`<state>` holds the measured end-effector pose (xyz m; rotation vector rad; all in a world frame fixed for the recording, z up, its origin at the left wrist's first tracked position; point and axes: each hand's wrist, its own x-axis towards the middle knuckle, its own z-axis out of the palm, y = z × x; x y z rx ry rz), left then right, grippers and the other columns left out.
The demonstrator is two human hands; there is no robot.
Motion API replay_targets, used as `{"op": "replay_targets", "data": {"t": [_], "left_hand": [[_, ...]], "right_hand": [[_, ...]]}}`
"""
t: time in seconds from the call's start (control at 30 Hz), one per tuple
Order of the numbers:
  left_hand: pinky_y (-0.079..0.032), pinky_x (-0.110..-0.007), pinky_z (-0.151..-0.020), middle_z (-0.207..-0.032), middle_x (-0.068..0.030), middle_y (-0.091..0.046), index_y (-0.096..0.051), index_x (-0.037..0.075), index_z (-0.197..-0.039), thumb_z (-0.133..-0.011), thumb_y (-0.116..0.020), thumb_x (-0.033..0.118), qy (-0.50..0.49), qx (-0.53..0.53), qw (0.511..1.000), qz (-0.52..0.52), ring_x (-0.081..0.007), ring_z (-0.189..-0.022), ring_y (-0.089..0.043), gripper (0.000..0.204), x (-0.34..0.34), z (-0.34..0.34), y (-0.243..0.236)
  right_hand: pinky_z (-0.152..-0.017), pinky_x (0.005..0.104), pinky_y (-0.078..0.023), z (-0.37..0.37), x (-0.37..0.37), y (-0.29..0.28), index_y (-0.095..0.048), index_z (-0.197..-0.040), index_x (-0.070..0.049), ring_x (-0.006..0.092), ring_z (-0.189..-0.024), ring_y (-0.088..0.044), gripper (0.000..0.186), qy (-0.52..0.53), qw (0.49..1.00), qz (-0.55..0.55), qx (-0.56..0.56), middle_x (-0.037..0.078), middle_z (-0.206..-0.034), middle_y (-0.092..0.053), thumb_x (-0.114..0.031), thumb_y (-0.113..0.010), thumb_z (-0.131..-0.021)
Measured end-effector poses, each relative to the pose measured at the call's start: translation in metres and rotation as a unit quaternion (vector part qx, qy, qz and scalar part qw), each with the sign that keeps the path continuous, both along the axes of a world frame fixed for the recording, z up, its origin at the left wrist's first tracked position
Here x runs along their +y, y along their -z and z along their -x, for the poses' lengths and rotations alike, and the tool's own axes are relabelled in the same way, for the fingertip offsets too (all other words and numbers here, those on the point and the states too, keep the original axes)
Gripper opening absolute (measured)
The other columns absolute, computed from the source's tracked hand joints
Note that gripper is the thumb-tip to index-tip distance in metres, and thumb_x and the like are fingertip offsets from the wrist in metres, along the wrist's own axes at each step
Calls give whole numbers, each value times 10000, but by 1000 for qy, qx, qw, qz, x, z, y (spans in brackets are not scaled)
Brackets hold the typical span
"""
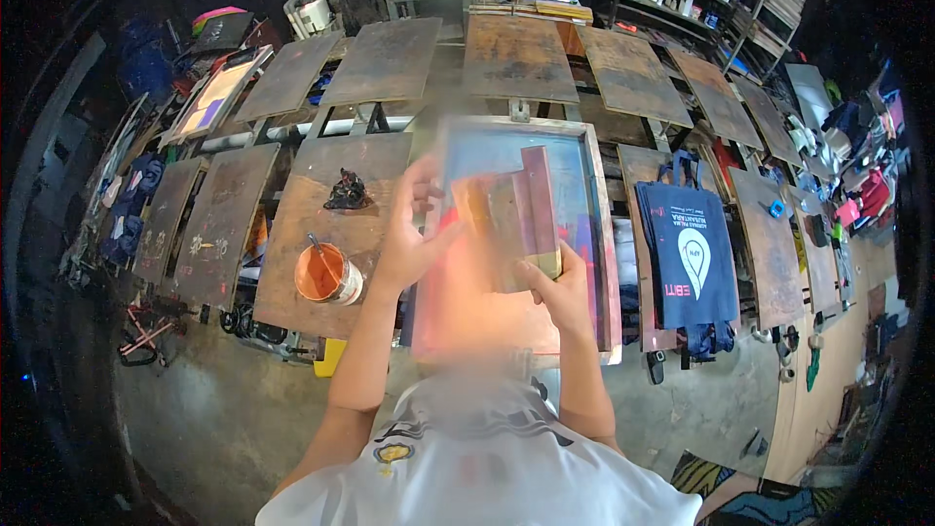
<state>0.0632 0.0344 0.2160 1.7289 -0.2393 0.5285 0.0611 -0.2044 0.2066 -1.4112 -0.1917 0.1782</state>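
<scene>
A wooden-handled squeegee [539, 203] stands slantwise over a framed printing screen [602, 263], its lower end gripped by my right hand [559, 284]. To its left, my left hand [417, 224] is raised at the screen's left side, thumb and fingers apart. A hazy orange-yellow shape [474, 219] lies between the hands; blur hides what it is and whether the left fingertips touch it. The screen has a blue upper part and pink and orange lower areas.
On the board to the left sit an orange-smeared tub [329, 274] with a utensil in it and a crumpled black lump [346, 191]. A dark blue printed tote bag [688, 253] lies on the board to the right. More brown boards [521, 58] line the far side.
</scene>
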Motion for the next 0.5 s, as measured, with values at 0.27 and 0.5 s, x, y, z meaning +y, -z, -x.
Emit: {"op": "replay_targets", "data": {"t": [0.27, 0.5], "left_hand": [[-442, -339, -915, -1305, -91, -490, -346, 59, -1470, -732, -787, 120, -34, 0, 999, 25, -170, -1040, -538, 861, 2, -2, -7], [-433, -295, -910, -1344, -75, -479, -346, 80, -1477, -776, -738, 41, -65, -2, 998, -7, -148, -1064, -522, 804, 10, -3, -8]], "right_hand": [[-420, 198, -369, 1, -2, 7, -635, -1030, -2, 40, -526, -490, 300, -16, 1000, -7, -2, -1, -735, -609, -117, -777, -792], [-424, 200, -370, 4, -2, 10, -639, -1014, -1, 42, -524, -492, 287, -23, 1000, 9, 15, 12, -751, -626, -115, -768, -784]]}}
